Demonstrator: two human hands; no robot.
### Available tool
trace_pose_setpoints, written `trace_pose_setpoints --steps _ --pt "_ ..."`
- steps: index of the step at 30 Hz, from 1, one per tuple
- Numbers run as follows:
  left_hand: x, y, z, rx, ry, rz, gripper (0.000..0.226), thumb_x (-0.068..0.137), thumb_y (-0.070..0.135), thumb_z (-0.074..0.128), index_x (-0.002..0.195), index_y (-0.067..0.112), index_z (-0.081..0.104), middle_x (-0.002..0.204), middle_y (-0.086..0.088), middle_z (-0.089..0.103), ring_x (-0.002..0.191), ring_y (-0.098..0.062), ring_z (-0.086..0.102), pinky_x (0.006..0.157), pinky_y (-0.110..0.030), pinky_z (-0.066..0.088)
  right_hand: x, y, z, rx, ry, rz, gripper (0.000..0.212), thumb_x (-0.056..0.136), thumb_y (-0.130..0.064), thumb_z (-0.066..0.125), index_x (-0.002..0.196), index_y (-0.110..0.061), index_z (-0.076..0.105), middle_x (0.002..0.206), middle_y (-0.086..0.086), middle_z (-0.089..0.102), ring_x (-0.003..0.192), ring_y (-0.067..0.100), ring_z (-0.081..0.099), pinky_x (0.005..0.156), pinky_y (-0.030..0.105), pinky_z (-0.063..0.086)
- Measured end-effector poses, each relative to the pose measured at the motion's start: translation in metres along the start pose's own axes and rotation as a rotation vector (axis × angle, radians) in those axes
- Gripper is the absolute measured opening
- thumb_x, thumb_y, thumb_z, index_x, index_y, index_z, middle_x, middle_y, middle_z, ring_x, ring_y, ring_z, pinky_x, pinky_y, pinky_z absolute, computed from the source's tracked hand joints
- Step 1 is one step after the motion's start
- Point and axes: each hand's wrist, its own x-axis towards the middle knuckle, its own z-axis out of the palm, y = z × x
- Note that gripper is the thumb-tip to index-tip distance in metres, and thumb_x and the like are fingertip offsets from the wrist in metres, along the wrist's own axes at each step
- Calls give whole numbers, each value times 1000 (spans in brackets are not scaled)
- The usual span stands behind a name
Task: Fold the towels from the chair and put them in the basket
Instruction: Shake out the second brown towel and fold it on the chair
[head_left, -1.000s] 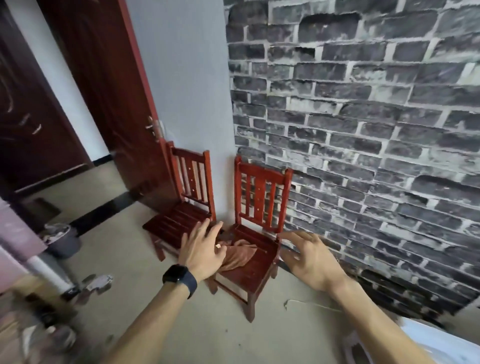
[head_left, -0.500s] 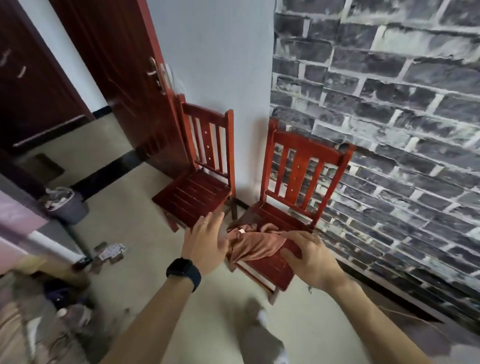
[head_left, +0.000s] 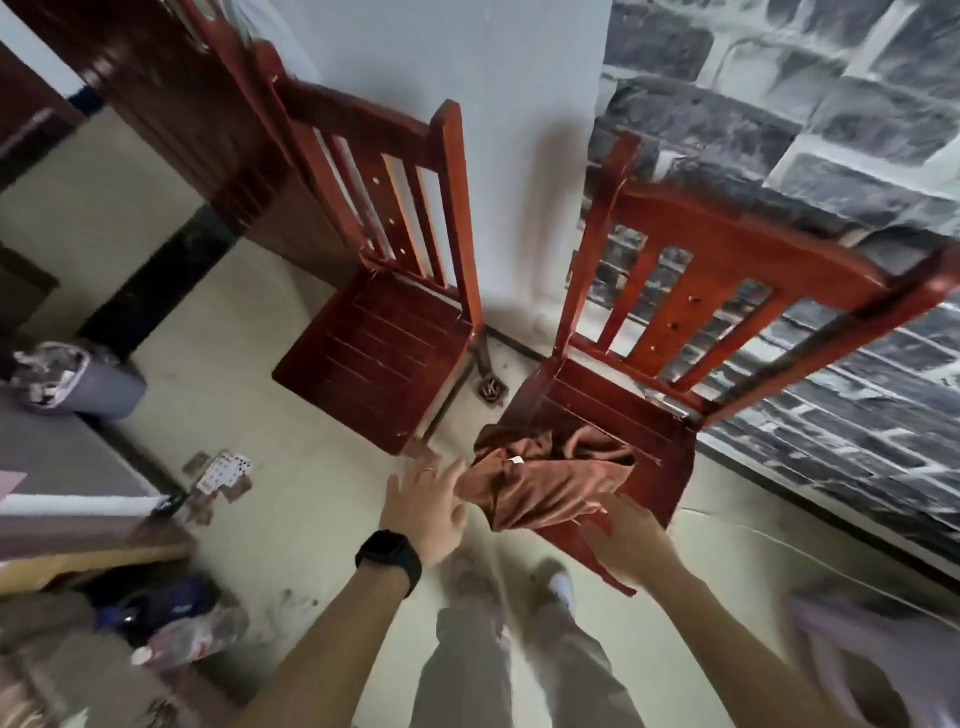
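So the towel (head_left: 550, 488) is a crumpled rust-brown heap on the front left part of the right chair (head_left: 727, 291) seat, with a bit of it drooping over the front edge. There's a small white tag on top. The left hand (head_left: 423, 512) is right beside the towel's left edge, fingers straight and spread, holding nothing, with a black watch (head_left: 388, 558) on the wrist. The right hand (head_left: 623, 540) is at the towel's lower right corner, over the seat's front edge. It's pretty blurry there, so honestly I can't tell if those fingers have any cloth or are just next to it. The left chair (head_left: 384, 353) stands just beside the right one, seat bare. Some playing cards (head_left: 223, 475) are scattered on the floor (head_left: 234, 364) to the left.
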Motion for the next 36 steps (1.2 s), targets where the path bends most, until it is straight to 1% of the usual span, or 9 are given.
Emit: trace_pose_setpoints --steps 6,13,15,18,23,26,30,33,36 --pt "139 -3 38 167 -147 231 60 99 37 37 155 29 16 163 -4 19 150 -25 15 117 -50 23 87 14 38 290 -56 356 51 94 -46 58 137 -19 50 133 6 63 121 30 60 95 35 46" --pt "284 21 96 303 -213 510 59 103 40 26 157 28 6 166 -2 1 151 -27 6 119 -54 14 185 33 90 703 148 765 67 93 -53 58 141 -11 39 115 14 57 99 32 57 85 38 47" --pt "312 25 116 347 -249 572 58 104 42 22 157 28 5 166 1 -2 152 -24 4 119 -54 10 211 32 105 832 187 867 77 91 -61 56 142 -8 36 126 20 54 106 37 56 88 41 46" --pt "332 24 140 418 -316 619 58 104 45 17 157 26 7 166 5 -4 152 -19 2 119 -54 7 236 24 123 786 226 1024 93 83 -71 58 143 -6 29 137 27 46 121 45 52 93 44 48" --pt "335 20 143 366 -400 594 55 104 43 20 156 27 16 166 8 -3 152 -18 3 119 -56 8 228 14 133 778 275 1002 52 88 -26 61 130 -6 37 123 24 57 115 44 56 97 45 45" --pt "333 22 121 331 -390 592 52 103 39 28 152 23 28 163 -2 21 148 -24 21 117 -52 19 195 5 124 878 383 942 41 85 -22 62 122 -12 47 112 16 64 107 39 60 95 43 49" --pt "304 21 69 227 -334 566 53 100 43 36 149 23 36 154 -5 40 143 -26 34 113 -48 31 127 -28 92 923 552 816 20 86 -21 66 100 -20 52 94 2 64 88 27 59 77 30 41" --pt "260 27 10 41 -283 570 55 96 50 45 145 25 44 146 -4 50 137 -27 42 110 -43 37 74 -64 61 852 638 690 29 84 -18 68 79 -27 42 80 -3 60 72 19 55 62 26 40" --pt "206 33 -57 -280 -346 561 64 86 59 56 143 32 46 144 -1 52 133 -22 47 109 -37 39 28 -107 30 765 702 553 30 84 -18 69 77 -27 42 79 -5 61 68 8 56 54 17 39"
